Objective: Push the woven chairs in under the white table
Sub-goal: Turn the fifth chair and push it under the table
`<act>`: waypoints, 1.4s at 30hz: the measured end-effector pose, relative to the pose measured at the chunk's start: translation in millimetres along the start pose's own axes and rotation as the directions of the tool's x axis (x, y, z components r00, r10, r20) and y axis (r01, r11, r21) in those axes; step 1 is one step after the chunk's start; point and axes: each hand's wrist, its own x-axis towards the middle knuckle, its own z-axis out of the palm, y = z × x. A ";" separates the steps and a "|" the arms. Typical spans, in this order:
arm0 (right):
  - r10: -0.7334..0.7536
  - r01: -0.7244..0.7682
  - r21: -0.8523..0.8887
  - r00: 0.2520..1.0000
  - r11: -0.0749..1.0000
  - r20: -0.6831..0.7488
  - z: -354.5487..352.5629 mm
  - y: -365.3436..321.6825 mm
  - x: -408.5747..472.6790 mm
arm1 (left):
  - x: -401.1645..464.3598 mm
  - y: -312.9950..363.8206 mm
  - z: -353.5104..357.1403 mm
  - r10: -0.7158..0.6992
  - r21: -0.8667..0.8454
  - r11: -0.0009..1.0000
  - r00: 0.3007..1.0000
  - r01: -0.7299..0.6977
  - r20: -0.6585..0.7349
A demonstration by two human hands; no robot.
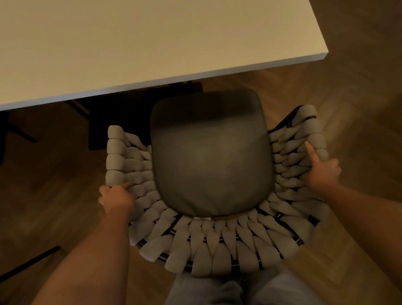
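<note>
A woven chair (pixel 221 246) with a pale braided curved back and a dark seat cushion (pixel 211 156) stands right in front of me, its seat front close to the near edge of the white table (pixel 129 34). My left hand (pixel 115 197) grips the left arm of the woven back, fingers curled over its rim. On the right arm of the chair, my right hand (pixel 323 170) holds the rim, thumb laid along the inside of the weave and fingers wrapped over the outside.
Dark table legs and chair frames (pixel 25 133) show under the table on the left. A black chair leg (pixel 19 268) lies low at the far left. Herringbone wooden floor (pixel 369 131) spreads to the right past the table's corner.
</note>
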 end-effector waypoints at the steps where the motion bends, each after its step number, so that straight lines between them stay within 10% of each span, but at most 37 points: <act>1: -0.002 0.002 -0.011 1.000 1.000 -0.001 -0.4 -2.8 2.9 | -0.1 2.4 -0.2 0.003 -0.007 1.000 1.000 -0.003 -0.004; 8: -0.107 0.107 -0.010 0.994 0.994 -0.012 -4.8 -13.8 26.1 | 1.0 22.2 -4.0 0.058 0.065 0.997 0.995 -0.053 -0.076; 12: -0.344 0.338 -0.204 0.939 0.919 0.007 1.9 5.0 9.7 | -15.7 10.7 23.4 0.491 0.592 0.685 0.869 -0.425 0.055; 14: -0.553 0.529 -0.474 0.827 0.704 0.103 17.7 17.3 -16.2 | -28.5 7.9 30.2 0.554 0.610 0.580 0.810 -0.540 0.191; 25: -0.792 0.955 -0.248 0.278 0.164 0.544 50.7 1.1 -51.4 | -49.9 18.8 57.2 0.737 0.319 0.463 0.559 -0.827 0.379; 32: -0.683 0.953 -0.240 0.300 0.184 0.666 45.4 -7.8 -66.4 | -54.0 12.3 58.1 0.786 0.321 0.366 0.475 -0.874 0.396; 42: -0.678 0.836 -0.445 0.530 0.320 0.509 63.9 -8.5 -94.1 | -71.8 20.3 48.9 0.679 0.440 0.198 0.447 -0.876 0.582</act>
